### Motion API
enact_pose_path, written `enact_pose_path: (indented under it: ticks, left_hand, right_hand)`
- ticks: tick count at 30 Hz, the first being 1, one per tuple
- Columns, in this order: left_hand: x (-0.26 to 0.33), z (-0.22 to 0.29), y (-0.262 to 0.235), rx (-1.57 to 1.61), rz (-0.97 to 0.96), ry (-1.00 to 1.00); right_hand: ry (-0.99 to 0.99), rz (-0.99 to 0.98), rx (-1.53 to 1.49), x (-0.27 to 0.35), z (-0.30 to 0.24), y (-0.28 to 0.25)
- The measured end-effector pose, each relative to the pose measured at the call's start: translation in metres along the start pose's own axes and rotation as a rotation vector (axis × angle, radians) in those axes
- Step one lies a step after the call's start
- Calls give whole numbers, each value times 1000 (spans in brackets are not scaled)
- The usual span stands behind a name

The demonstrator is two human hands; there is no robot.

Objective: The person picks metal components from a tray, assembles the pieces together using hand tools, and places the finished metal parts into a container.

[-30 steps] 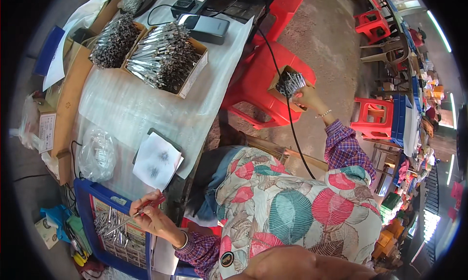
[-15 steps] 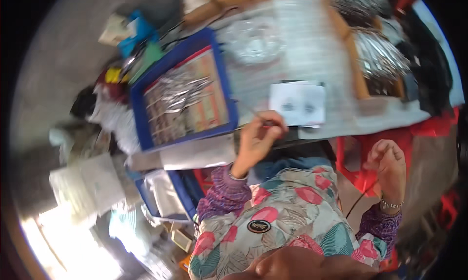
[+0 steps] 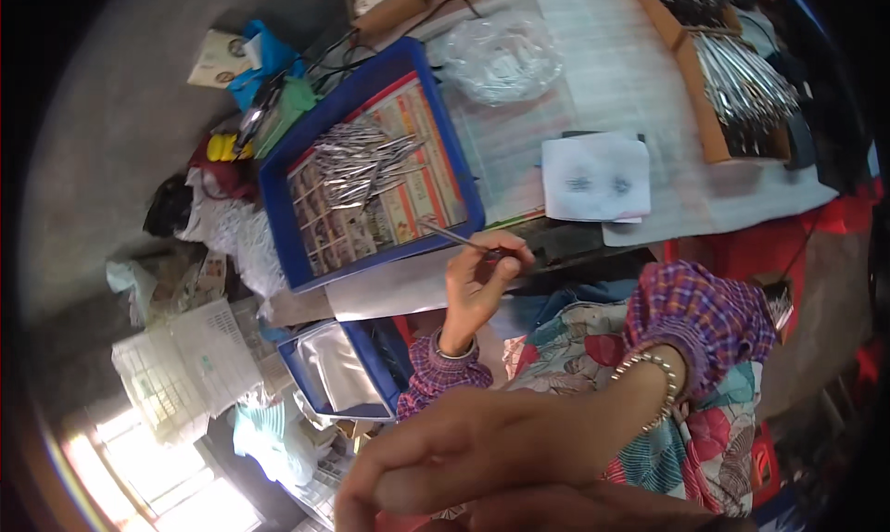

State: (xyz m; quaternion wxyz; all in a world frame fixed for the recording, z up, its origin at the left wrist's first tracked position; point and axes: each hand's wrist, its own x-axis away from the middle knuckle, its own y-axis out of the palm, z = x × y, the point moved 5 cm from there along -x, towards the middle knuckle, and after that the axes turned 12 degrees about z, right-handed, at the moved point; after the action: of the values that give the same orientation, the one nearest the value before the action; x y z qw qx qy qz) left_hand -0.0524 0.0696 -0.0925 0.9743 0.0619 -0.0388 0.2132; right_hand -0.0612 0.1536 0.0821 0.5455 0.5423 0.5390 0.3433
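My left hand [image 3: 477, 286] is closed around a slender, pointed metal tool [image 3: 454, 236] at the table's front edge. The tool's tip reaches left over the near rim of a blue tray [image 3: 475, 209]. A loose pile of slim shiny metal pieces [image 3: 357, 166] lies in that tray on printed paper; their exact kind is too small to tell. My right hand [image 3: 464, 453] is raised large and close at the bottom of the view, its fingers loosely bent and a little apart. Nothing shows in it, though its fingertips are partly cut off.
White printed sheets [image 3: 596, 178] lie right of the tray, with a clear plastic bag [image 3: 503, 57] behind. A cardboard box [image 3: 695, 92] of slim metal pieces stands at the right. Below the table's left side sits another blue bin [image 3: 380, 407]; red stools [image 3: 742, 247] are at the right.
My right hand has swung from the right side up and inward, close to the camera. The left hand still grips the tool near the table edge. The whole view has shifted slightly.
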Motion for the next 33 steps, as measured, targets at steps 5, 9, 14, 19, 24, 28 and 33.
enact_pose_path:
  ticks: [5,9,14,19,24,28,33]
  left_hand:
    - [7,25,-8,-33,79,39]
    - [-4,34,-23,-62,107,102]
    - [-39,70,-79,-519,406,223]
    - [-116,55,-138,-1030,250,438]
    - [-153,22,-173,-1316,186,505]
    - [-154,22,-164,-1345,182,479]
    - [-153,26,-158,-1316,202,502]
  right_hand:
    - [173,-183,-36,-26,33,9]
    - [119,-234,326,-41,71,-1]
    - [123,-216,310,-16,52,-6]
    - [145,-231,294,9,14,-16]
    - [263,26,472,27,1,-50]
    - [290,224,681,36,-9,-90]
    - [113,382,1068,45,-7,-132]
